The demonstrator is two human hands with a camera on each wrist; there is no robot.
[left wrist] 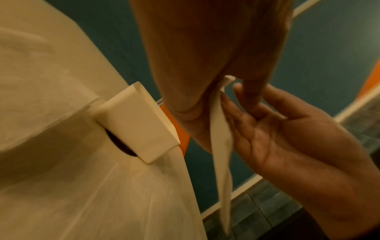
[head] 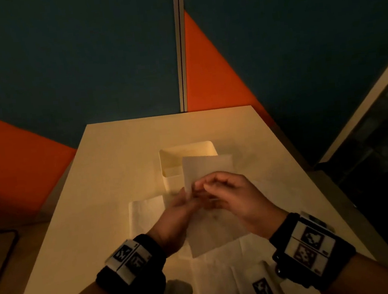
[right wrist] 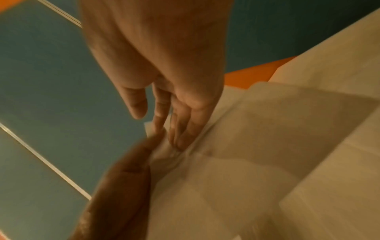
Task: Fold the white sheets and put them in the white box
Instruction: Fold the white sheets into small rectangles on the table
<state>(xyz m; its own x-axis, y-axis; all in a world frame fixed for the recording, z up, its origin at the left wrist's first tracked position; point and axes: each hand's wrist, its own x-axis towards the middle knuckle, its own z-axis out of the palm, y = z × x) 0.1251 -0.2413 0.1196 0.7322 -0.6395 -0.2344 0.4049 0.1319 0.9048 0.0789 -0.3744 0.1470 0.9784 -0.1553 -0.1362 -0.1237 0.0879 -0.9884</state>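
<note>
Two hands, unmarked sheet

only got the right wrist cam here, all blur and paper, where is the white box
Observer: The open white rectangular box stands on the pale table just beyond both hands, partly hidden by the lifted sheet.
Operator: so the sheet is off the table
Observer: Yes. The left hand and right hand hold the white paper sheet up in front of the box. The left wrist view shows it edge-on, pinched between them.
Operator: any more sheets left
Observer: Another flat white sheet lies on the table left of the hands, beside the box's near corner.
</note>
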